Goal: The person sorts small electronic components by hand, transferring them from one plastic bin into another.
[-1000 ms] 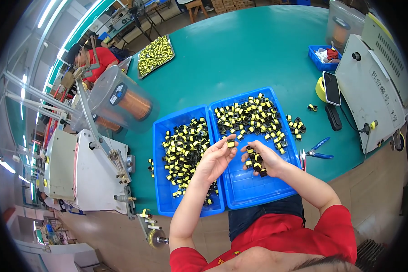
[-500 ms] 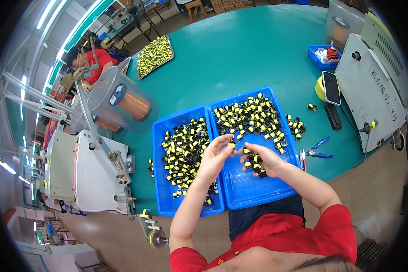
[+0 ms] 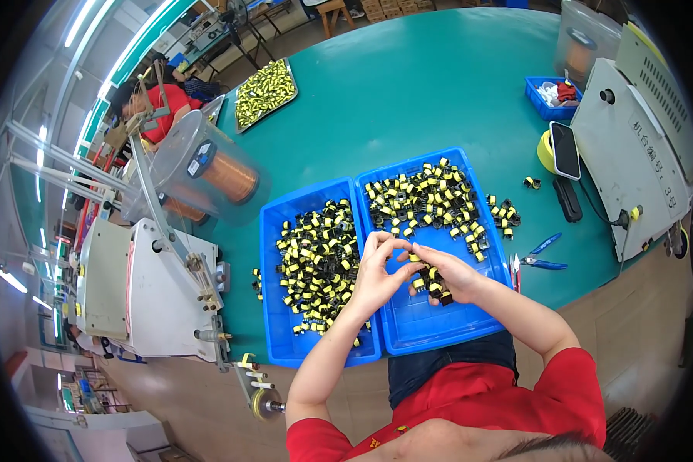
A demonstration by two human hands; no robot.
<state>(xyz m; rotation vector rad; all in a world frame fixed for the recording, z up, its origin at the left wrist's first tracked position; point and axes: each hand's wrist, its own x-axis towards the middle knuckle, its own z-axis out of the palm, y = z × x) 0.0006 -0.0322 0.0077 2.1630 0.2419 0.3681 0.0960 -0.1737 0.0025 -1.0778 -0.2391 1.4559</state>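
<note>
Just above the right bin (image 3: 420, 319), the right hand (image 3: 456, 277) curls its fingers around several coils (image 3: 436, 291); the left hand (image 3: 377, 279) bends its fingers beside them, whether pinching one I cannot tell.

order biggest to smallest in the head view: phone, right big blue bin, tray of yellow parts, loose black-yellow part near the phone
1. Right big blue bin
2. Tray of yellow parts
3. Phone
4. Loose black-yellow part
Apparent size only; the tray sits farther away.
</note>
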